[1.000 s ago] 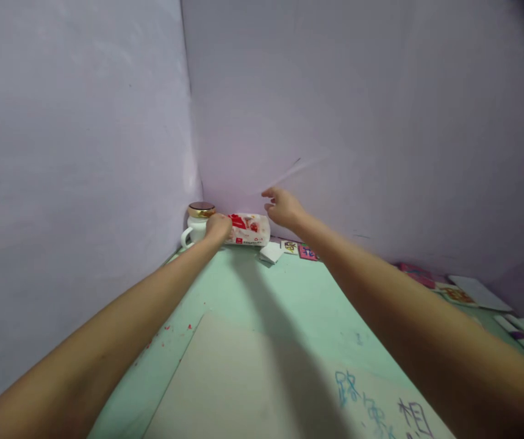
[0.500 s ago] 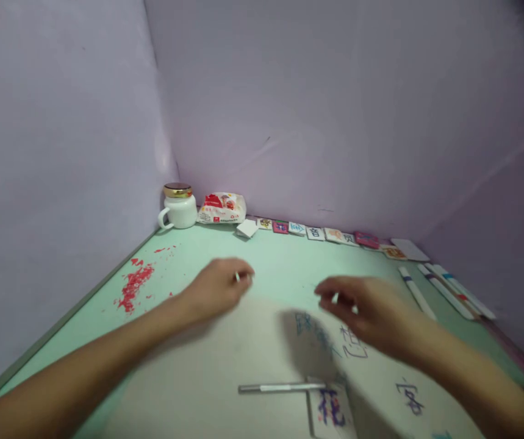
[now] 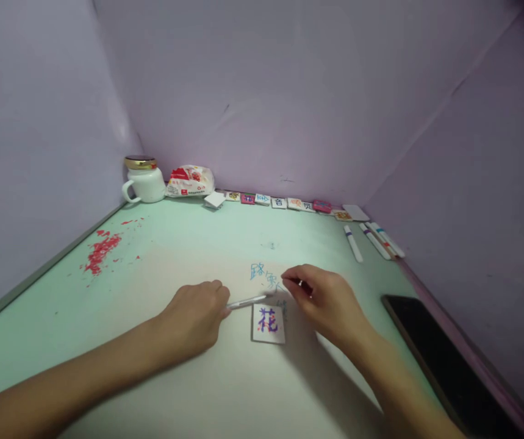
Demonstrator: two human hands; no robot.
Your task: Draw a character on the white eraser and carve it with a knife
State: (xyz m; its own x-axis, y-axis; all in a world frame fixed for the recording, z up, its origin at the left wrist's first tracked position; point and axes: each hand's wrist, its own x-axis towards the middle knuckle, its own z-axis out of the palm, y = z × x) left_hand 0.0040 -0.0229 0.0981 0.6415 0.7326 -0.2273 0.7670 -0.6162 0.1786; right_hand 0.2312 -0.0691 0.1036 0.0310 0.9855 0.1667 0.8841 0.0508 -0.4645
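My left hand (image 3: 195, 317) rests closed on the pale sheet (image 3: 225, 378) and pinches the near end of a white pen (image 3: 249, 300). My right hand (image 3: 326, 302) is closed beside the pen's far tip, fingers curled on something small I cannot make out. Just below the pen lies a small white card (image 3: 268, 323) with a purple written character. Blue handwriting (image 3: 264, 277) shows on the sheet above the pen.
A white mug with a gold lid (image 3: 145, 180), a red-and-white packet (image 3: 191, 180) and a row of small tiles (image 3: 284, 202) line the far wall. Marker pens (image 3: 374, 239) lie at right, a dark phone (image 3: 440, 360) near right. Red crumbs (image 3: 101, 251) lie scattered at left.
Both hands have pulled back from the packet in the far corner to the sheet. The left hand has taken hold of the pen, and the view has tilted down toward the table.
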